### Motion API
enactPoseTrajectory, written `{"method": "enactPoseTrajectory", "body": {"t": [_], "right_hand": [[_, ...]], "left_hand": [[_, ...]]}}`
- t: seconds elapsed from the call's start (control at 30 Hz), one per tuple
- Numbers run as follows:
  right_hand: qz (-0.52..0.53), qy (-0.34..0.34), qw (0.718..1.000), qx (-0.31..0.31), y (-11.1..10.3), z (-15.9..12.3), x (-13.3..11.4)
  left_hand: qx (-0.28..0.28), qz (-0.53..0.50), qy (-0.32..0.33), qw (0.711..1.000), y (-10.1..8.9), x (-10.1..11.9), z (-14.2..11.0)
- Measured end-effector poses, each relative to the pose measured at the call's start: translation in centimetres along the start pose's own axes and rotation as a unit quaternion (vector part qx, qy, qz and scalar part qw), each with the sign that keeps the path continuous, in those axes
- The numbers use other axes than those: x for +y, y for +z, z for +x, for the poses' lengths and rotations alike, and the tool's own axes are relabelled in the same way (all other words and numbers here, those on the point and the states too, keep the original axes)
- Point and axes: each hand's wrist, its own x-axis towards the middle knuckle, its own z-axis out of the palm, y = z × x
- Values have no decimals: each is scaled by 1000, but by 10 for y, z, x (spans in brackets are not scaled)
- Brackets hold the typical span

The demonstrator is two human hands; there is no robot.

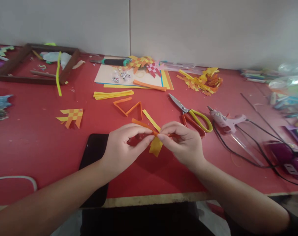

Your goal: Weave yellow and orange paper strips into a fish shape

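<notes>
"What's nearest?"

"The pale edge of the red table [144, 180], along the bottom of the frame. Just above it, left of centre, lies a dark phone [96, 149], partly covered by the left forearm."

"And the hands?"

"Both at the centre. The left hand [121, 147] has thumb and forefinger pinched on some orange and yellow paper strips [156, 147]; the right hand [184, 142] pinches the same piece from the other side, the fingertips of the two nearly meeting."

"So where does the piece sit?"

"Mid-frame, between the hands, a yellow end hanging below and an orange strip sticking out to the upper left."

"What's past them?"

"Right of centre, scissors [185, 110] lie with their blades apart, and beside them a pink glue gun [224, 121]. On the left is a checkered paper fish [74, 116]. Near the middle, a folded orange strip [126, 113], then a bundle of yellow strips [113, 94]."

"Farthest back?"

"Paper scraps [203, 82] at upper right, stacked paper sheets [103, 75] at upper centre, a brown frame [33, 79] at upper left, and the grey wall [188, 32] behind."
</notes>
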Motion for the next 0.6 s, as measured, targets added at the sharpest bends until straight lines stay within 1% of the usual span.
{"method": "enactPoseTrajectory", "body": {"t": [0.13, 0.23, 0.3, 0.37, 0.47, 0.6], "right_hand": [[-4, -35, 999, -7, 0, -1, -1], [-12, -56, 998, -5, 0, -2, 0], [-14, -69, 997, -2, 0, -2, 2], [-13, -85, 996, 1, 0, -2, 4], [-10, -104, 995, 1, 1, -3, 5], [-6, -119, 993, -3, 1, -3, 5]], "left_hand": [[-28, -17, -14, 999, -1, -2, 0], [-47, -37, 13, 998, 0, -3, -1], [-49, -48, 32, 997, 1, -4, 0], [-47, -58, 36, 997, 2, -5, 1], [-53, -84, 23, 995, 2, -5, 2], [-62, -123, -26, 990, 2, -5, 2]]}}
